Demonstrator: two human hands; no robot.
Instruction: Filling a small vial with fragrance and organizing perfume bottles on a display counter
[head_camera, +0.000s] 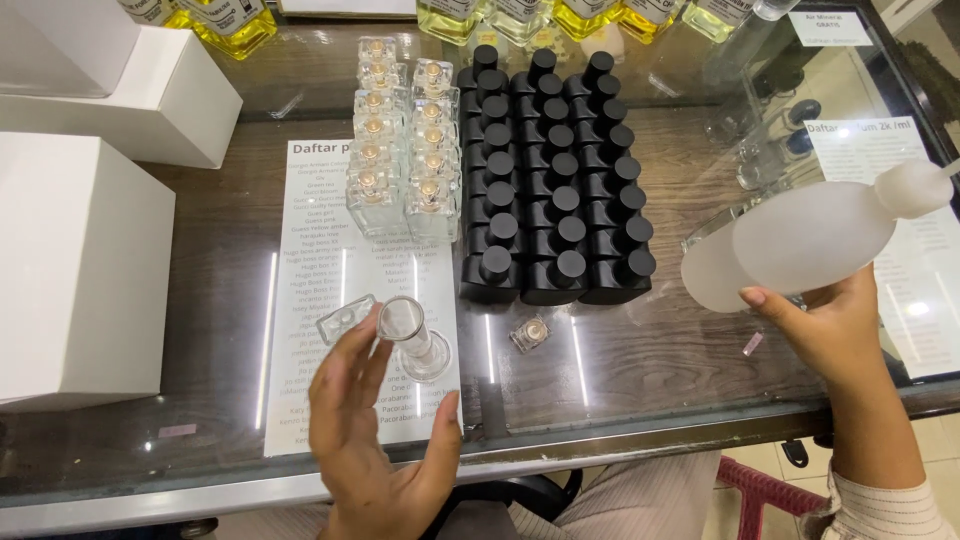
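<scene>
My right hand (835, 325) grips a frosted plastic bottle (800, 245), tilted, well right of the small glass measuring cylinder (415, 335) on the desk (650, 350). My left hand (380, 440), fingers spread and empty, steadies beside it. I judge pouring comes next: nozzle over its mouth.

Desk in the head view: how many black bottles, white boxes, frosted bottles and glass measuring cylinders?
Black bottles: 24
White boxes: 3
Frosted bottle, held in the right hand: 1
Glass measuring cylinder, by the left hand: 1
Total: 29
</scene>
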